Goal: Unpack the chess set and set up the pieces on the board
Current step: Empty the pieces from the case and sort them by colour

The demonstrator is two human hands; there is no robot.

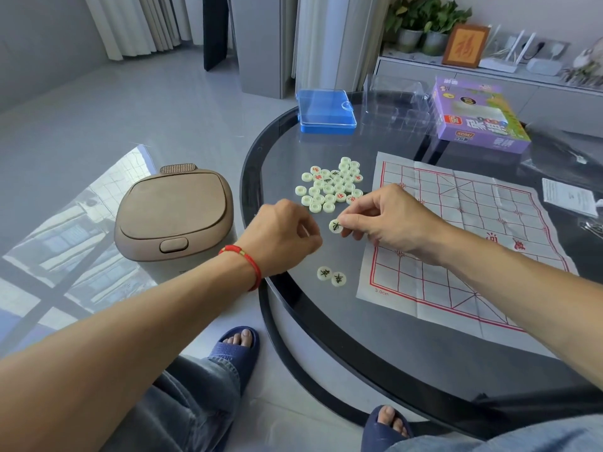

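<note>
"3.0cm" is printed in red at the near corner of the paper board. A gold "福" is shown in the framed picture on the shelf. Black characters are borne by three discs, too distorted to be read surely.

My paper board lies flat on the surface, white with red lines and fold marks. The round pale pieces sit in a pile just left of it, some face down. Two pieces lie apart, nearer me, black marks up. One piece is pinched in my right hand.
</note>
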